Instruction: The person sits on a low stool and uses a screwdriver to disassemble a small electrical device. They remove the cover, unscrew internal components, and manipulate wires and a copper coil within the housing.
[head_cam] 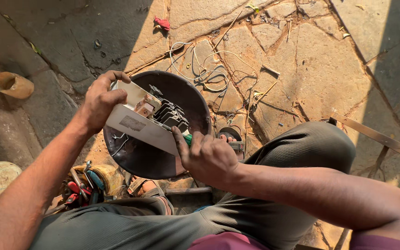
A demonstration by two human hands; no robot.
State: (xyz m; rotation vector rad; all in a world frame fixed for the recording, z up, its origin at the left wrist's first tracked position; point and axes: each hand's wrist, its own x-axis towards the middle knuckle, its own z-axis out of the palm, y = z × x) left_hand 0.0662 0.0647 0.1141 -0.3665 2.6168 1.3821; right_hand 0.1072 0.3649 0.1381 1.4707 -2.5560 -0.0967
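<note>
white switch box (137, 125) held tilted over dark round pan (135, 157), centre | left hand (99, 99) clamped on its far-left edge | right hand (208, 157) closed on green-handled screwdriver (187, 139), tip at black switches (171, 115) | loose white wires (209, 69) far on stone floor (320, 69)

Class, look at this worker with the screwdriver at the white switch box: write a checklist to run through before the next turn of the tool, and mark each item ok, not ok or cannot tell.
1. Left hand grips the white box firmly: ok.
2. Right hand holds the green-handled screwdriver: ok.
3. Screwdriver tip seated on a screw: cannot tell, hidden among the black switch blocks.
4. Box steadied over the dark round pan: ok.
5. Loose white wires lie apart from the hands: ok.
6. Wires disconnected from power: cannot tell.
</note>
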